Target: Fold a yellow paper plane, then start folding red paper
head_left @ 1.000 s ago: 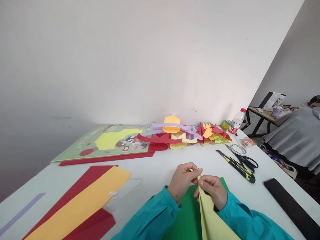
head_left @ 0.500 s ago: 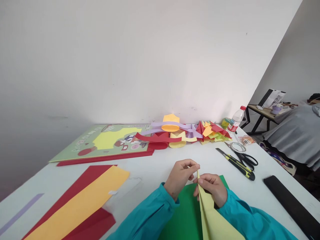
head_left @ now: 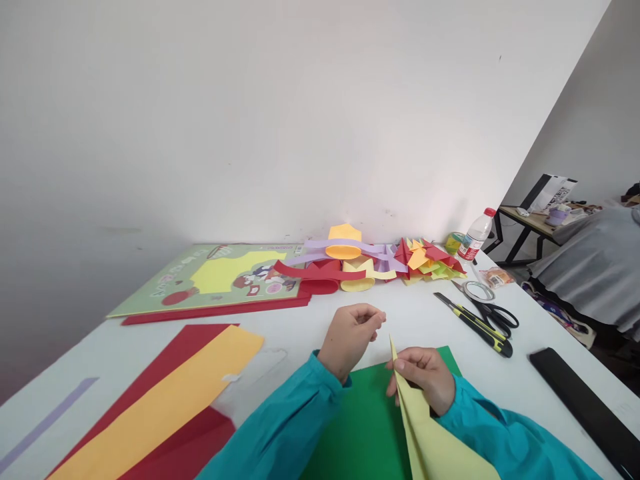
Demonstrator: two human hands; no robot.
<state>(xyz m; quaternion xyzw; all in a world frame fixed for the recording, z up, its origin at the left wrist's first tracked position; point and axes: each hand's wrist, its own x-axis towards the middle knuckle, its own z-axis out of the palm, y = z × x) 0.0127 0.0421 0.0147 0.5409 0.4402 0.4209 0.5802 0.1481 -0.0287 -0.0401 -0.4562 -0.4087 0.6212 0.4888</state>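
My right hand [head_left: 424, 379] pinches a folded sheet of pale yellow paper [head_left: 434, 437] between thumb and fingers near its narrow upper end. The paper's pointed tip rises past the fingers, and its lower part runs out of the bottom of the view. To the left of that tip is my left hand [head_left: 351, 339], its thumb and index fingertips pressed together, apart from the paper. Nothing shows between those fingertips. Beneath both hands lies green paper [head_left: 357, 417] on the white table [head_left: 285, 320].
Yellow-orange paper [head_left: 173, 393] and dark red paper [head_left: 173, 353] lie at left. A box cutter [head_left: 475, 325], scissors [head_left: 493, 313], tape roll [head_left: 479, 291] and black bar [head_left: 580, 403] are at right. Paper crowns [head_left: 345, 263], folded paper [head_left: 427, 259] and a bottle [head_left: 477, 235] stand behind.
My left hand has let go of the paper's tip and moved slightly left and up. My right hand keeps its pinch on the paper. The view has shifted a little.
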